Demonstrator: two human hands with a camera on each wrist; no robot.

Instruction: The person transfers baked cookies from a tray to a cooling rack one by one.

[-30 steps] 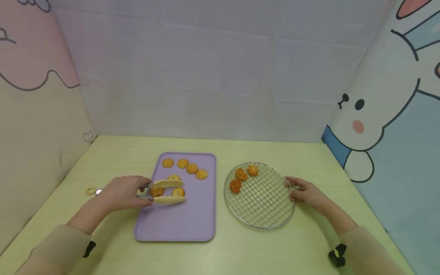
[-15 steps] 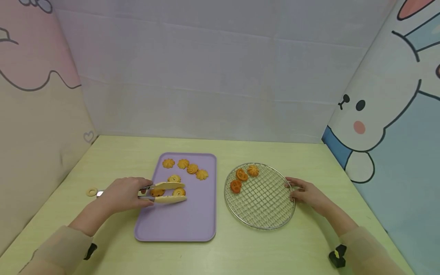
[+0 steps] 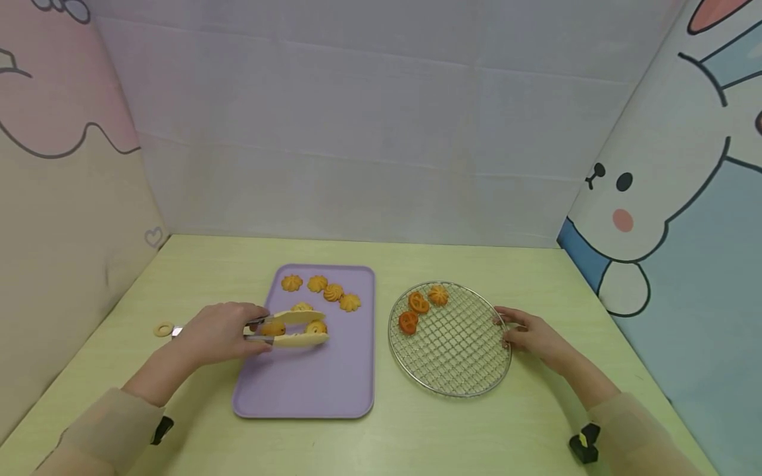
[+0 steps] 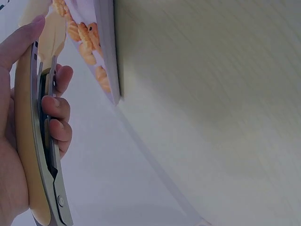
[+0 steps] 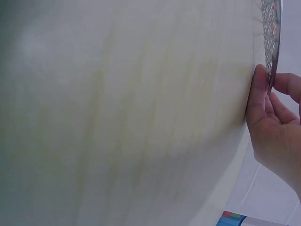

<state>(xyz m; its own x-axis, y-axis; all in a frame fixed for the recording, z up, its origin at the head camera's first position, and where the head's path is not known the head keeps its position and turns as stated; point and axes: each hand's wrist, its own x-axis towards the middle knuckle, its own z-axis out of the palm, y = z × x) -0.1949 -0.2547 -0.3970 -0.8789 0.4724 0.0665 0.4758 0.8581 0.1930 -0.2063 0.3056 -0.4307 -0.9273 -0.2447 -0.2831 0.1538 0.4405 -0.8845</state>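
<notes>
The left hand (image 3: pixel 220 334) curls its fingers round long tongs of smooth, silvery metal with broad cream tips (image 3: pixel 300 340), the thumb along a glossy tan grip (image 4: pixel 27 122) and the other fingers wrapped over the opposite arm; a flat cream ring (image 3: pixel 163 329) finishes the handle end. The tips stand apart, level above a matte lilac rectangular tray with rounded corners and a low raised rim (image 3: pixel 309 390). Between the tongs' arms show a smooth, round golden biscuit (image 3: pixel 274 328) and, nearer the tip ends, a pale golden round biscuit with a patterned top (image 3: pixel 316 327); whether the tips touch it cannot be told. Another ridged biscuit (image 3: pixel 302 307) is partly hidden just behind the farther tip. Four fluted, flower-shaped golden biscuits (image 3: pixel 333 292) lie towards the tray's far end. The right hand (image 3: pixel 538 337) pinches, between thumb and fingers, the edge of a round, shiny wire-mesh rack with crisscross weave (image 3: pixel 455 350), on which sit two deep-orange round biscuits (image 3: pixel 419 302) and one ribbed, domed golden biscuit (image 3: pixel 438 295). Tray and rack rest side by side, apart, on a pale yellow-green, faintly grained table (image 3: pixel 428 436).
</notes>
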